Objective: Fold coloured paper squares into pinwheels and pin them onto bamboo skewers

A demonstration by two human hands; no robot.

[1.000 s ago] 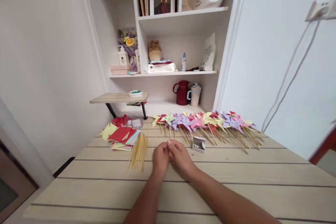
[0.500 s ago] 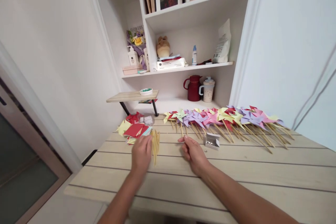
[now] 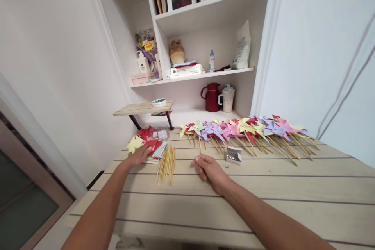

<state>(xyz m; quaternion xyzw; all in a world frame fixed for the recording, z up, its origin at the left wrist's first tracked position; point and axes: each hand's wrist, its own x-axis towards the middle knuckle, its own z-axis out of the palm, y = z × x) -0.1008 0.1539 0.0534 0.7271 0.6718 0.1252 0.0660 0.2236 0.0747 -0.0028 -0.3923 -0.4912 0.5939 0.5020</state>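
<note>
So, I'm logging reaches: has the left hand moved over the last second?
Yes: the left hand, earlier right of the sticks, has moved leftward past them to the paper stack.

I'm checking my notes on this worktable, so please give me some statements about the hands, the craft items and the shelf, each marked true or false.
1. The left hand is at the stack of coloured paper. True.
2. The right hand grips the small box. False: the small box sits apart from the right hand, to its right.
3. The sticks lie between the paper stack and the right hand. True.
4. The pinwheels lie left of the sticks. False: the pinwheels lie to their right.
5. The red jug stands left of the lidded cup. True.
</note>
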